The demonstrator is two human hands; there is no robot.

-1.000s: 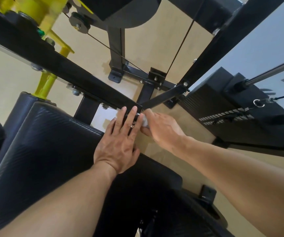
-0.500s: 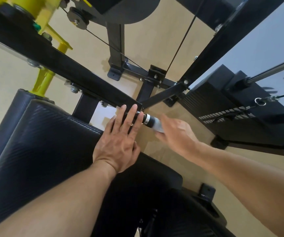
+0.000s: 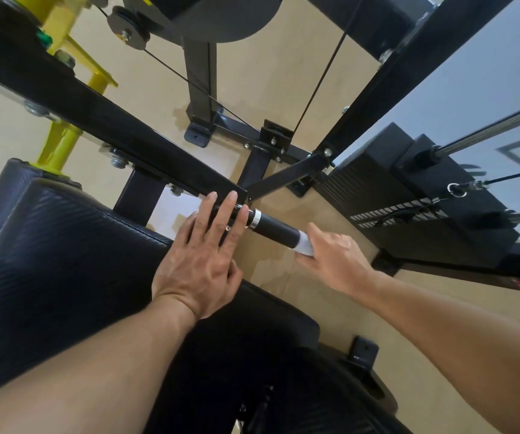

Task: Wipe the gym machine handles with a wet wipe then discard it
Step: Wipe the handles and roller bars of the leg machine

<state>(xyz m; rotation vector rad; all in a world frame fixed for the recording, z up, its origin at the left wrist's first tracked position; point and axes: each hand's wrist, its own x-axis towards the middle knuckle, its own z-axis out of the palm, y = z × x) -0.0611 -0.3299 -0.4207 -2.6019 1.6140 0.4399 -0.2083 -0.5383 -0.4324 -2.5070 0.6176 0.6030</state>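
Right hand point(image 3: 333, 255) slid wipe point(image 3: 305, 244) to handle point(image 3: 275, 228) end.

A black padded seat back point(image 3: 64, 245) fills the near left; behind it a yellow post point(image 3: 60, 142) rises at the far left; a black pulley wheel point(image 3: 128, 26) sits at the top, with a thin cable point(image 3: 318, 79) running down to a bracket point(image 3: 275, 136) on the tan floor point(image 3: 283, 270); a black weight stack point(image 3: 408, 208) with two steel guide rods point(image 3: 496, 123) stands at the right.
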